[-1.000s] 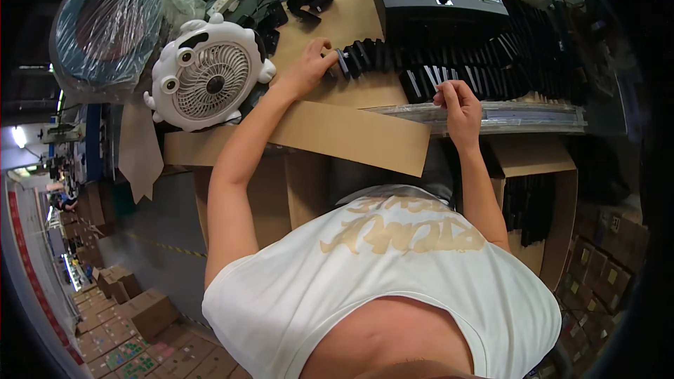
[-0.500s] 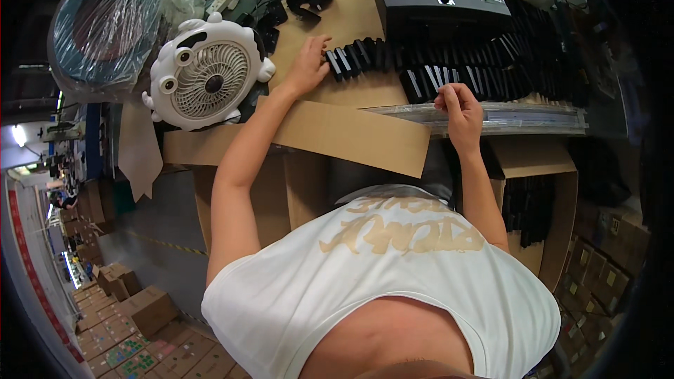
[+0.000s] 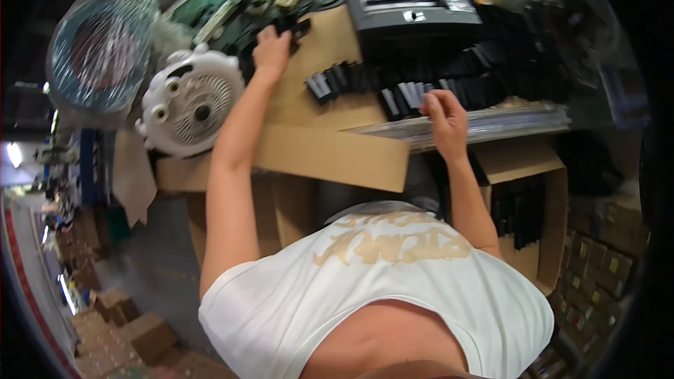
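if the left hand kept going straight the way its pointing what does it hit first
Probably the small black parts right at the left hand, whose fingertips seem to touch them already. Beyond those lie the green strips at the bench's far edge, though depth is hard to judge.

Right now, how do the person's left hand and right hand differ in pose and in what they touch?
The left hand is stretched far forward onto loose black parts near the white fan; the right hand stays closer, at the row of black parts by the clear tray. Both are bare, over the cardboard.
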Demonstrator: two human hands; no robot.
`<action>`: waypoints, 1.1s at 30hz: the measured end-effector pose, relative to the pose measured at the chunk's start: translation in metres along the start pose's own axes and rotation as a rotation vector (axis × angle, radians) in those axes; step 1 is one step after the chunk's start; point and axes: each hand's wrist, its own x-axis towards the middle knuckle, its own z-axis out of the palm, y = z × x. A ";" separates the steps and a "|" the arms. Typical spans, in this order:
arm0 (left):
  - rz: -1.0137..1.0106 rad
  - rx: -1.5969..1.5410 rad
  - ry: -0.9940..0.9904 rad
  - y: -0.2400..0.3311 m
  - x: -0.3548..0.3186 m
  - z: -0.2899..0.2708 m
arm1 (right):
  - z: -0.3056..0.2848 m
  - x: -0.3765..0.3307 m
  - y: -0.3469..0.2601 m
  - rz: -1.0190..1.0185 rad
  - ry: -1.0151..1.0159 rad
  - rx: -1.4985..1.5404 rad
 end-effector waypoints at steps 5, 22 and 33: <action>0.192 0.108 0.137 -0.019 -0.001 0.012 | -0.026 0.055 -0.025 -0.373 0.200 -0.453; -0.561 -2.124 -0.899 0.137 -0.087 -0.148 | -0.050 0.151 0.017 -0.533 0.398 -0.943; -0.497 -2.360 -0.938 0.150 -0.100 -0.099 | 0.010 0.116 0.019 0.350 0.216 0.151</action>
